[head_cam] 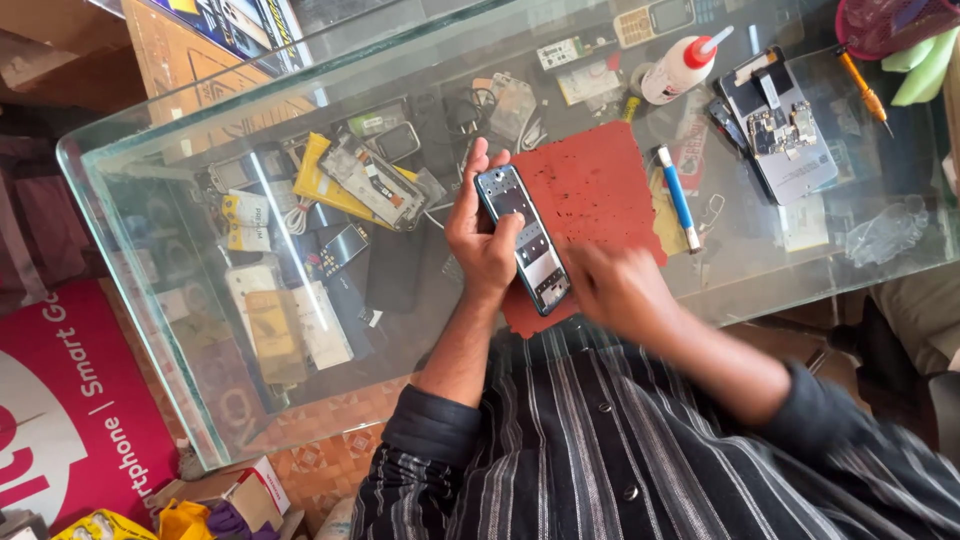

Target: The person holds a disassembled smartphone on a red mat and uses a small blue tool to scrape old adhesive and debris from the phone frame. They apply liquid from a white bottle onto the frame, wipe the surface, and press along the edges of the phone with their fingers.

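Opened phone (524,238), long and narrow, back cover off, inner frame and metal plates showed. It sat tilted over the near edge of the red mat (590,190), lifted off the surface. Left hand (480,235) held it, fingers wrapped round the left side and behind, one fingertip up past the top edge. Right hand (618,290) was blurred, just beside the phone's lower end; could not tell if it touched the phone or pinched anything.

Mat lay on a glass counter (160,160). On the mat's right: blue-handled screwdriver (678,200), lying flat. Farther back: white glue bottle (682,68) with red nozzle, on its side. Right of that: a second opened phone (782,135), circuit board exposed. Orange-handled tool (864,92) near the far right corner, next to a pink mesh holder (885,22).

Under the glass, left of the hands: a heap of old phones and parts (340,195), yellow packets among them. Person wore a dark striped shirt (600,440).
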`<action>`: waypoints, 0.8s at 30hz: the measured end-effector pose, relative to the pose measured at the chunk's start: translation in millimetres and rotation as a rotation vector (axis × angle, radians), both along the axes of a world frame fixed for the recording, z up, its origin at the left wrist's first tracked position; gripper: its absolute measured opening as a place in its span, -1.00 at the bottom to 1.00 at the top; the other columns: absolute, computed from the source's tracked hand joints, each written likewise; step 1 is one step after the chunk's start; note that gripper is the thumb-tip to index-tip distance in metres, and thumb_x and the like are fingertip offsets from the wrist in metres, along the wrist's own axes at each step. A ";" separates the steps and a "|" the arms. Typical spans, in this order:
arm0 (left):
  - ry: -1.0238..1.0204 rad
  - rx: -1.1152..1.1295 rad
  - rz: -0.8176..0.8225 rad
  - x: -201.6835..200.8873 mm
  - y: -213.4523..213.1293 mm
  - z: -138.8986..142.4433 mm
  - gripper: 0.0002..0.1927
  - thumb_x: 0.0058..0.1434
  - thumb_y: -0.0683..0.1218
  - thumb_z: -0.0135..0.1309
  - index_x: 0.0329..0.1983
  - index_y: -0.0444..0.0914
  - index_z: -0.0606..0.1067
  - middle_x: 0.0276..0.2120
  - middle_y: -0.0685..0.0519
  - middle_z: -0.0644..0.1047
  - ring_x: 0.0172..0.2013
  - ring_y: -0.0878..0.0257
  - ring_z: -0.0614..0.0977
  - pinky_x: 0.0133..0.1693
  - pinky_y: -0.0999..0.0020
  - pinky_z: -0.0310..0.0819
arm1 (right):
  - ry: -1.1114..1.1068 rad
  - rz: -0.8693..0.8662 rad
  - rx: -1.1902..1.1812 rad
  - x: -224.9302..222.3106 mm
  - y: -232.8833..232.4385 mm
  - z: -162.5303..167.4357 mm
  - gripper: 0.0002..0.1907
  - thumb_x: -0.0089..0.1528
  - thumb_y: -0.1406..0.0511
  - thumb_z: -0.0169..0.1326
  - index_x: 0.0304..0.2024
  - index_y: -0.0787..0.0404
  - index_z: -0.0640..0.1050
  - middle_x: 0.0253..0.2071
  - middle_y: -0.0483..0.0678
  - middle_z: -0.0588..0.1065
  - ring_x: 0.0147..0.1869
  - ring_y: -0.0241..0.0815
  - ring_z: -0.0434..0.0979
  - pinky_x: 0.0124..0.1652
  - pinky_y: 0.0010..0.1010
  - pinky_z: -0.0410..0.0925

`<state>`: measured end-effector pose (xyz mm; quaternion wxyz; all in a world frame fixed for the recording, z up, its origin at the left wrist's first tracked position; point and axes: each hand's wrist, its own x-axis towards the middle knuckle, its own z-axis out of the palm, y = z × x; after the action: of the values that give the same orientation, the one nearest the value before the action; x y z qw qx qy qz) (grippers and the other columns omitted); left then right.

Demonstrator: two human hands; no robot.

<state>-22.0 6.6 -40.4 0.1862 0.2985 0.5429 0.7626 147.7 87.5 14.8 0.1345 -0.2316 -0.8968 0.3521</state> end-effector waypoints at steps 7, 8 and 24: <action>-0.052 0.004 -0.013 0.6 0.5 1.4 -0.27 0.06 -0.44 -0.12 0.40 -0.44 0.30 0.45 -0.23 0.30 0.35 0.01 0.50 0.30 0.19 0.47 | -0.003 0.013 0.072 -39.4 21.5 -7.7 -0.88 0.23 0.38 0.10 -0.18 0.26 0.58 -0.51 0.14 0.50 -0.41 0.24 0.54 -0.41 0.02 0.35; -0.048 0.011 -0.018 0.8 0.7 1.7 -0.28 0.07 -0.45 -0.11 0.40 -0.45 0.30 0.46 -0.23 0.30 0.36 0.01 0.49 0.30 0.19 0.47 | -0.058 0.018 0.022 -15.8 11.8 2.7 -0.89 0.22 0.38 0.10 -0.20 0.24 0.58 -0.52 0.14 0.50 -0.42 0.23 0.54 -0.40 -0.01 0.37; -0.088 0.033 -0.040 -0.4 1.9 2.3 -0.25 0.05 -0.47 -0.14 0.41 -0.45 0.26 0.47 -0.23 0.26 0.43 -0.08 0.42 0.36 0.12 0.43 | 0.195 0.011 0.078 -74.1 35.7 -17.7 -0.67 0.24 0.45 0.07 0.07 0.24 0.59 -0.34 0.07 0.57 -0.36 0.11 0.60 -0.35 -0.11 0.43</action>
<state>-22.4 8.5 -38.1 0.2203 0.2786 0.5152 0.7800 73.7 123.2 -2.8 0.2279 -0.1857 -0.8939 0.3384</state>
